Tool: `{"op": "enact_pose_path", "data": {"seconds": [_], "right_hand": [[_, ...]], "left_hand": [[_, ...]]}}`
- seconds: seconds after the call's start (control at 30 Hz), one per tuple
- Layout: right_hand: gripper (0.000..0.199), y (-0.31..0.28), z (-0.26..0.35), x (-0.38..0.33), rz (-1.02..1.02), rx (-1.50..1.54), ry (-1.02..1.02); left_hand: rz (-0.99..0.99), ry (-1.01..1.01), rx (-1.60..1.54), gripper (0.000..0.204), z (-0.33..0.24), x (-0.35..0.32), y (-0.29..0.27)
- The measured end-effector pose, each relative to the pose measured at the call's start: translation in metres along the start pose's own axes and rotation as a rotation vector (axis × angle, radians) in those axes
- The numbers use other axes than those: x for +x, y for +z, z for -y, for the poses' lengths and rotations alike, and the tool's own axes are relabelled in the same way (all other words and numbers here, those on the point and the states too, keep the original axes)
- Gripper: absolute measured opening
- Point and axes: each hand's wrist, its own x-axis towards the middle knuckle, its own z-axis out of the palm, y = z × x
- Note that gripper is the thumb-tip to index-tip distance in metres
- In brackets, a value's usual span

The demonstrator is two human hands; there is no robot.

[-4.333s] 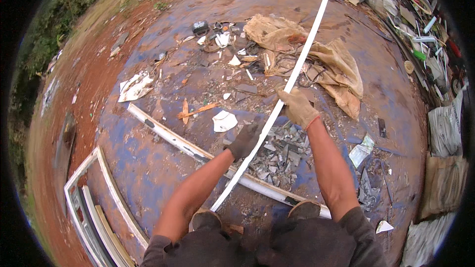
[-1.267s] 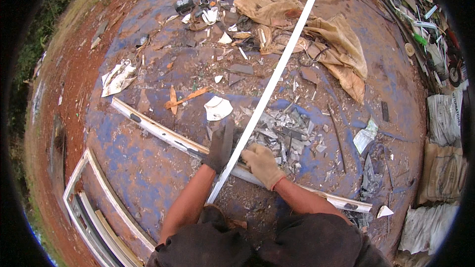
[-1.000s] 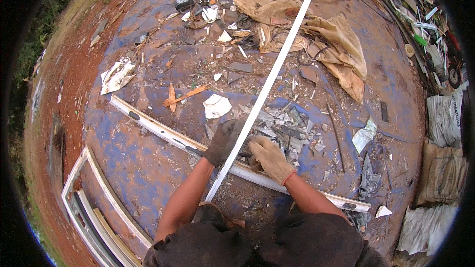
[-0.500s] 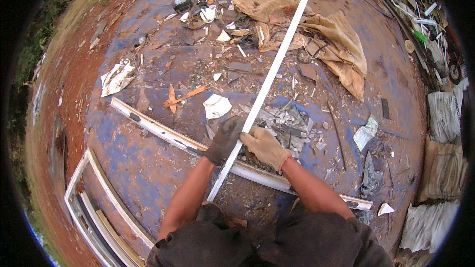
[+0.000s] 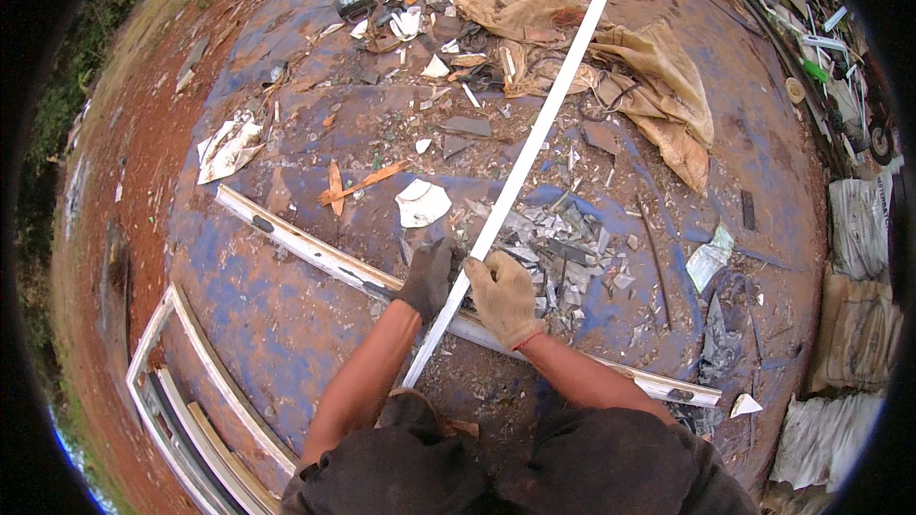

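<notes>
one long white strip (image 5: 537, 138) between dark-gloved left hand (image 5: 429, 277), fingers partly hidden, closure indeterminable, and tan-gloved right hand (image 5: 505, 298), fingers curled against strip edge, grip unclear.

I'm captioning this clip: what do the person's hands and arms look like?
The left hand wears a dark grey-brown glove; the right hand wears a mismatched tan glove. Both gloves end at the wrist, leaving the forearms bare below dark sleeves.
</notes>
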Motion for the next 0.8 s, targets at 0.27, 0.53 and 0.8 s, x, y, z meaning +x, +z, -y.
{"op": "enact_pose_path", "data": {"seconds": [0.27,0.53,0.8], "right_hand": [[0.029,-0.004,-0.003,-0.028,0.002,-0.198,-0.536],[0.045,-0.02,0.003,-0.025,0.213,0.013,0.029],[0.031,-0.012,-0.015,0.001,0.546,-0.02,-0.04]], "left_hand": [[0.0,0.241,-0.127,0.033,-0.014,-0.028,-0.02],[0.036,0.1,-0.17,0.032,0.009,-0.016,0.0],[0.157,0.138,0.027,0.027,0.02,0.003,0.0]]}}
